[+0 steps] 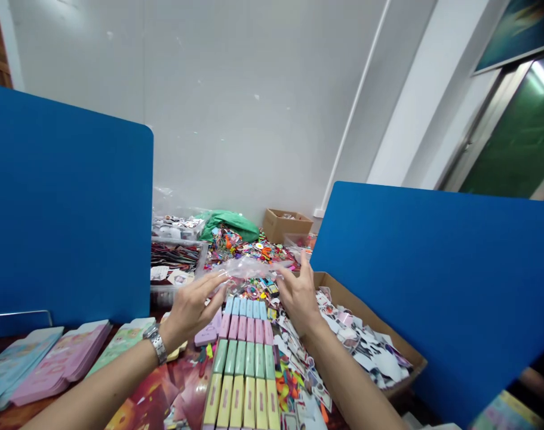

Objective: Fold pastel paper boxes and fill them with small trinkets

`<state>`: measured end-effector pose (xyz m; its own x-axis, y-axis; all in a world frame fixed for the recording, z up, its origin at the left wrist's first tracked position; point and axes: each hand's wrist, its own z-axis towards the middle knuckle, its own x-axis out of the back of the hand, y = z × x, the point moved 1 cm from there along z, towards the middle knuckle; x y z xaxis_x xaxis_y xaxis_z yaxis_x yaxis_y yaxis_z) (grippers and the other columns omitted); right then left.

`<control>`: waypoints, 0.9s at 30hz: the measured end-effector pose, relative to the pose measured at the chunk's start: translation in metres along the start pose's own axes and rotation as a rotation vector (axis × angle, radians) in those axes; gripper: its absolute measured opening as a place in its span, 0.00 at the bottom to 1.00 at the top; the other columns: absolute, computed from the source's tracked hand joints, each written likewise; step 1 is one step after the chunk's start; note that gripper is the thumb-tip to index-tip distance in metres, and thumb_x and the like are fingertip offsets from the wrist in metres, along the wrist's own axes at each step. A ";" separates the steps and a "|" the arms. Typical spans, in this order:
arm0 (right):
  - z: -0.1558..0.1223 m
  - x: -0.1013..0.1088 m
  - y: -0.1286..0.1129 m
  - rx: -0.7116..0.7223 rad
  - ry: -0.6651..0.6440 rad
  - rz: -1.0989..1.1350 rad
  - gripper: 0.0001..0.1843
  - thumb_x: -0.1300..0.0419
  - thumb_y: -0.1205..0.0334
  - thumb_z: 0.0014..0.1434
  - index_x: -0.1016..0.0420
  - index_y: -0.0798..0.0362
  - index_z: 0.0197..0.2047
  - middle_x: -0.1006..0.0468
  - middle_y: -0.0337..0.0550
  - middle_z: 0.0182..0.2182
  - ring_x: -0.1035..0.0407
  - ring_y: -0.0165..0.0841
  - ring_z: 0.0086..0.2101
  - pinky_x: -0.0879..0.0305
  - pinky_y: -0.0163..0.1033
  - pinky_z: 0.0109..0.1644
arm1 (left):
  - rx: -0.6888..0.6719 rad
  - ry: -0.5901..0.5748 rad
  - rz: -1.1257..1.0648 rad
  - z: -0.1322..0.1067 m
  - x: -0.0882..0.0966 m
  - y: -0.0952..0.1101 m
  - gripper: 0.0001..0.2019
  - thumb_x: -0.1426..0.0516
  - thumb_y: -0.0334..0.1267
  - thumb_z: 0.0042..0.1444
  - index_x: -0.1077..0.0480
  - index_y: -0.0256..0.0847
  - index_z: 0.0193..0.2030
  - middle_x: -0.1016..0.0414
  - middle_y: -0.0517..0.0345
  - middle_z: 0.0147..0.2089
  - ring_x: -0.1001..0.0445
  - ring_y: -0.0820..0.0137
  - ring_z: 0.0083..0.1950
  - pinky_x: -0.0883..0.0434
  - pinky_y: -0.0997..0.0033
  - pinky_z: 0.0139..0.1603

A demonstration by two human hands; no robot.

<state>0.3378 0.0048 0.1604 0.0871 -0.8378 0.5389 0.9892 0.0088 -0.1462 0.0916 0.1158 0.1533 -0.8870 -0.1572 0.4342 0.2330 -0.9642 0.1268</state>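
The left hand (191, 310) and right hand (301, 298) can pass forward between a left blue partition (65, 209) and a right blue partition (437, 286); rows of pastel boxes (245, 358) and a cardboard box (365, 322) seemingly block lower paths.

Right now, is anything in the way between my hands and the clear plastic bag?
Nothing visible does: the clear plastic bag spans the gap between your left hand and right hand, with the fingers of each at its ends. The pastel boxes lie below it, not between.

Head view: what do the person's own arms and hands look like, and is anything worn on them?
The left hand and right hand are bare, without gloves, and both forearms show no sleeves. A silver link-bracelet wristwatch sits on the left wrist; nothing shows on the right wrist.
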 end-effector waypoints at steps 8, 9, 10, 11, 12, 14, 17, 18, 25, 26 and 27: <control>-0.004 -0.049 0.006 -0.493 -0.038 0.751 0.18 0.40 0.49 0.59 0.22 0.52 0.46 0.22 0.50 0.48 0.25 0.40 0.44 0.28 0.44 0.48 | 0.198 -0.110 -0.157 0.009 0.015 0.001 0.11 0.48 0.39 0.64 0.24 0.42 0.41 0.17 0.59 0.41 0.20 0.71 0.41 0.26 0.76 0.41; -0.002 -0.054 0.006 -0.537 -0.016 0.805 0.18 0.40 0.48 0.58 0.22 0.53 0.43 0.20 0.47 0.42 0.24 0.39 0.40 0.28 0.43 0.45 | 0.205 -0.128 -0.149 0.008 0.016 0.001 0.11 0.48 0.39 0.64 0.24 0.42 0.41 0.18 0.59 0.40 0.20 0.71 0.40 0.26 0.76 0.40; 0.001 -0.058 0.005 -0.562 0.001 0.835 0.17 0.40 0.48 0.57 0.22 0.53 0.41 0.19 0.45 0.36 0.24 0.38 0.37 0.28 0.42 0.43 | 0.212 -0.138 -0.134 0.007 0.016 0.000 0.11 0.48 0.40 0.64 0.24 0.43 0.40 0.18 0.59 0.40 0.20 0.71 0.40 0.27 0.77 0.40; 0.003 -0.060 0.004 -0.571 0.011 0.849 0.17 0.38 0.48 0.56 0.23 0.53 0.39 0.19 0.43 0.33 0.25 0.37 0.35 0.28 0.42 0.41 | 0.219 -0.143 -0.113 0.005 0.017 -0.001 0.11 0.48 0.41 0.64 0.24 0.43 0.39 0.18 0.59 0.39 0.20 0.71 0.39 0.27 0.76 0.39; 0.005 -0.062 0.002 -0.571 0.018 0.857 0.16 0.37 0.49 0.54 0.24 0.54 0.38 0.20 0.43 0.32 0.25 0.36 0.33 0.28 0.41 0.40 | 0.228 -0.143 -0.090 0.004 0.017 -0.003 0.11 0.47 0.42 0.64 0.24 0.43 0.38 0.18 0.59 0.38 0.20 0.71 0.38 0.27 0.76 0.38; 0.006 -0.061 -0.003 -0.572 0.038 0.878 0.15 0.35 0.51 0.52 0.25 0.53 0.37 0.20 0.42 0.32 0.26 0.36 0.33 0.28 0.40 0.40 | 0.252 -0.136 -0.042 0.001 0.016 -0.008 0.11 0.46 0.44 0.62 0.25 0.42 0.37 0.18 0.58 0.37 0.20 0.69 0.36 0.28 0.75 0.35; 0.005 -0.052 -0.011 -0.564 0.065 0.896 0.15 0.35 0.53 0.52 0.25 0.52 0.40 0.20 0.43 0.35 0.26 0.36 0.36 0.29 0.41 0.43 | 0.283 -0.135 0.038 -0.003 0.013 -0.016 0.09 0.44 0.42 0.61 0.26 0.40 0.39 0.19 0.55 0.38 0.20 0.67 0.35 0.28 0.71 0.35; 0.004 -0.048 -0.013 -0.548 0.075 0.879 0.14 0.36 0.53 0.54 0.25 0.52 0.40 0.20 0.43 0.35 0.26 0.35 0.37 0.29 0.41 0.44 | 0.287 -0.142 0.064 -0.004 0.012 -0.019 0.08 0.45 0.39 0.60 0.26 0.39 0.41 0.19 0.53 0.39 0.21 0.66 0.35 0.27 0.70 0.36; 0.013 -0.006 -0.022 -0.205 0.157 0.433 0.11 0.44 0.57 0.65 0.23 0.50 0.44 0.20 0.42 0.38 0.27 0.35 0.37 0.32 0.39 0.44 | 0.249 -0.247 0.155 -0.007 0.001 -0.023 0.26 0.52 0.20 0.51 0.33 0.40 0.55 0.24 0.48 0.51 0.23 0.62 0.49 0.26 0.63 0.47; 0.015 -0.002 -0.022 -0.189 0.163 0.403 0.11 0.45 0.57 0.65 0.23 0.50 0.45 0.20 0.43 0.38 0.27 0.35 0.37 0.32 0.39 0.44 | 0.240 -0.256 0.154 -0.006 0.001 -0.022 0.28 0.53 0.19 0.50 0.34 0.40 0.57 0.25 0.48 0.53 0.24 0.62 0.51 0.26 0.62 0.49; 0.016 0.002 -0.023 -0.178 0.169 0.381 0.12 0.46 0.58 0.66 0.24 0.50 0.46 0.20 0.43 0.39 0.27 0.35 0.38 0.31 0.40 0.44 | 0.232 -0.263 0.152 -0.004 0.000 -0.020 0.30 0.53 0.18 0.49 0.36 0.40 0.59 0.27 0.47 0.55 0.25 0.62 0.53 0.27 0.62 0.51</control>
<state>0.3173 0.0114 0.1781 0.4059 -0.8705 0.2785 0.8534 0.2519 -0.4564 0.0850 0.1345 0.1468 -0.7100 -0.2056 0.6735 0.4646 -0.8555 0.2285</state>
